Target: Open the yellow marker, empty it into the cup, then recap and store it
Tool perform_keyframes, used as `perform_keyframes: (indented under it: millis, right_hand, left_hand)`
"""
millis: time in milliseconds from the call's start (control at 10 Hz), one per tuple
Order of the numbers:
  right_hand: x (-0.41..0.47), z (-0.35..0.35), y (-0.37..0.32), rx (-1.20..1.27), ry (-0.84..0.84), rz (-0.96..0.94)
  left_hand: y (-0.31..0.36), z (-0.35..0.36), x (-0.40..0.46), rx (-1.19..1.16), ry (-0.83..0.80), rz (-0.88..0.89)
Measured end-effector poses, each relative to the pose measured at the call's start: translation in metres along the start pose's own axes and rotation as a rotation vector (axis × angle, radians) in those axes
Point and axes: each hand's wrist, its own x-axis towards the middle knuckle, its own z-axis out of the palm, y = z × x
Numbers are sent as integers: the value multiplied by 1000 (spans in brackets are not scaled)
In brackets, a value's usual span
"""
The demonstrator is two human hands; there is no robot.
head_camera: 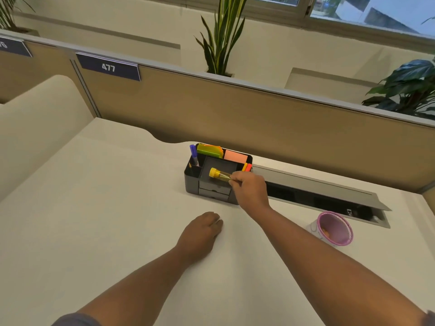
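The right hand (249, 188), at centre frame, holds the yellow marker (220, 174) by one end, fingers (233, 178) pinched around its clear barrel. The marker lies nearly level, its yellow cap on and pointing toward the left of the frame. It is held over the open middle compartment of the dark organiser (207, 184); whether it touches the compartment floor cannot be told.

The left hand (203, 228), below centre, rests palm down on the bench (106, 208), its fingers curled loosely under and gripping nothing. It lies well apart from the organiser.

The organiser stands on the bench at the upper centre. A purple pen (193, 154) stands upright in its left compartment. Green sticky notes (209, 149) and a pink pad (235, 157) sit along its back. Orange and red markers (247, 167) show just behind the right hand. Small drawers are visible on its front face.

The cup (335, 228), pink inside with a striped rim, stands on the bench at the right of the frame, well apart from the marker. A small orange item shows inside it; its nature cannot be told.

An open cable tray (317, 196) runs along the bench between organiser and cup.
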Motion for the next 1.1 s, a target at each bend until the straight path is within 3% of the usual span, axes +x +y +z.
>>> perform_keyframes:
  millis: [600, 1100]
  right_hand:
    - [15, 23, 9, 76, 17, 23]
    - [-25, -6, 11, 32, 35, 68]
  left_hand:
    - [-9, 4, 11, 81, 7, 5]
    - [2, -12, 25, 84, -116, -70]
